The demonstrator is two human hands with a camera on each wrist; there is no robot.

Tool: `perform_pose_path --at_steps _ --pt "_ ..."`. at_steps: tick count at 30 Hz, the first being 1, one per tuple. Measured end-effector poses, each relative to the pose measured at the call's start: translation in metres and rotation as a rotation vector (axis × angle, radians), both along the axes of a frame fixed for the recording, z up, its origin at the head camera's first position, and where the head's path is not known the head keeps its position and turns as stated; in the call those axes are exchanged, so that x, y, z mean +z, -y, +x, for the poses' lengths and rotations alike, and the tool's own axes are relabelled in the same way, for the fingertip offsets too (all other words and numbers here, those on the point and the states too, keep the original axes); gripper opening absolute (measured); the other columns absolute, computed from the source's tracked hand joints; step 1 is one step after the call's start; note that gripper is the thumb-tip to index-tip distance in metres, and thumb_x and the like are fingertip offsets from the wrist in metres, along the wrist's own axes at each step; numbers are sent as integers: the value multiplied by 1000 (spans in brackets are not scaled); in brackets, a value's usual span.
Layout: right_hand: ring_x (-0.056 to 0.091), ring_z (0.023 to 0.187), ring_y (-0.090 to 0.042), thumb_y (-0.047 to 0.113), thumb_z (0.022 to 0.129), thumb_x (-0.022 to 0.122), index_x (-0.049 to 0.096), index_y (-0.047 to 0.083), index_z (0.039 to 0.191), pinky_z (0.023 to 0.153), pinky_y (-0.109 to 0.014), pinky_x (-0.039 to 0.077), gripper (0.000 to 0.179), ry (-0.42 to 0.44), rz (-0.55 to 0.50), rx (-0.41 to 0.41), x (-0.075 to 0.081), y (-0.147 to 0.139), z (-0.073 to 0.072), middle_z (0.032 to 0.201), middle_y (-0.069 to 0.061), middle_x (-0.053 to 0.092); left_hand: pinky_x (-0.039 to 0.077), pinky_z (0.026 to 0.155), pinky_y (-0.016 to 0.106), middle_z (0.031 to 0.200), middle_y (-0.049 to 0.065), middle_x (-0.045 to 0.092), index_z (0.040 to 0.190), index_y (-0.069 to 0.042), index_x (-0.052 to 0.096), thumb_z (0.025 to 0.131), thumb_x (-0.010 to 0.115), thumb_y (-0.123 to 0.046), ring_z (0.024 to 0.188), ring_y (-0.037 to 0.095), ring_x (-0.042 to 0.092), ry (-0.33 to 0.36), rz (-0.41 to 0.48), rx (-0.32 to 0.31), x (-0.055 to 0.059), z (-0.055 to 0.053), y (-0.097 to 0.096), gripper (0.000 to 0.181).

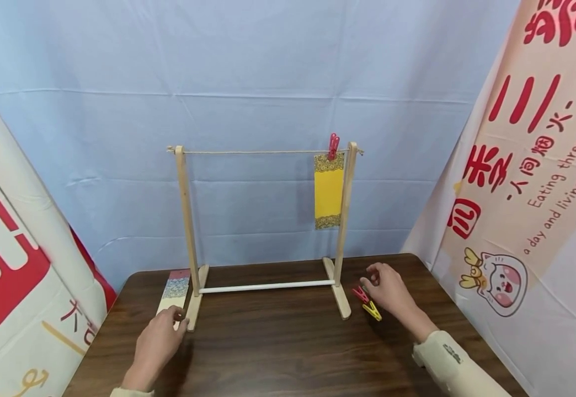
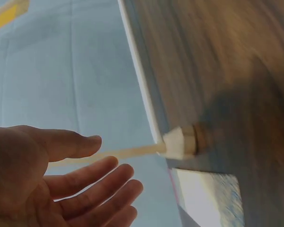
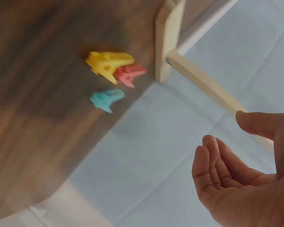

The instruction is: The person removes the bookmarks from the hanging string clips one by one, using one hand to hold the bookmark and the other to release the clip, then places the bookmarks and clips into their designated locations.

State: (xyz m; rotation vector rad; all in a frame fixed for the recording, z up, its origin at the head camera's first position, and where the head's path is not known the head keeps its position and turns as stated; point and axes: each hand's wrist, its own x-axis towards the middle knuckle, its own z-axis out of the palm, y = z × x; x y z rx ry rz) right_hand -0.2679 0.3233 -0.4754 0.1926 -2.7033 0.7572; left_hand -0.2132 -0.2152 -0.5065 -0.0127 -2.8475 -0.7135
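Observation:
My left hand (image 1: pixel 158 339) hovers by the near end of a patterned paper card (image 1: pixel 175 289) at the table's left, with cream, blue and pink bands. In the left wrist view its fingers are relaxed and hold nothing; part of the card (image 2: pixel 203 194) shows beyond them. On the other side my right hand (image 1: pixel 389 289) is above the small clothespins, fingers loosely bent around nothing. A yellow clothespin (image 3: pixel 109 62), a pink clothespin (image 3: pixel 130 73) and a teal clothespin (image 3: pixel 106 98) lie close together; the hand mostly hides the teal one from the head view.
A wooden rack (image 1: pixel 189 220) stands mid-table, a string (image 1: pixel 253 152) between its post tops and a white rod (image 1: pixel 268 287) low down. A red clothespin (image 1: pixel 334 146) pins a yellow card (image 1: pixel 329 193) at the string's right end. Cloth (image 1: pixel 258 66) hangs behind.

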Motion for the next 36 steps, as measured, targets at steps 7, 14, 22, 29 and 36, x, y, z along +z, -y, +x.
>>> perform_pose_path --at_steps 7,14,22,29,36 --pt "59 80 -20 13 99 78 70 -6 116 71 -41 52 27 -52 -5 37 19 4 -4 94 -11 65 59 78 59 107 17 77 119 0 73 99 75 -15 99 39 74 -31 45 -39 10 -8 -23 26" --pt "63 84 -22 15 99 79 70 -4 121 75 -43 56 30 -108 -13 79 39 11 -11 98 -12 67 59 86 59 115 17 76 123 -2 74 100 75 -14 108 39 73 -52 85 -89 24 -17 -46 26" --pt "67 92 -32 11 98 80 70 -4 122 82 -50 58 30 -190 -10 129 68 14 -15 105 -19 68 58 94 57 126 16 73 134 -5 70 102 76 -19 117 38 70 -107 129 -189 37 -34 -81 36" --pt "66 94 -35 12 100 78 70 -5 124 86 -53 57 30 -236 -14 166 86 18 -19 106 -20 67 56 100 56 129 15 73 138 -5 68 103 76 -24 121 37 69 -169 176 -228 46 -47 -100 41" --pt "66 97 -36 12 101 78 69 -3 126 87 -53 57 31 -258 -12 179 99 21 -24 107 -20 66 54 104 56 135 13 71 143 -8 65 104 75 -30 126 35 66 -174 234 -265 54 -55 -108 46"
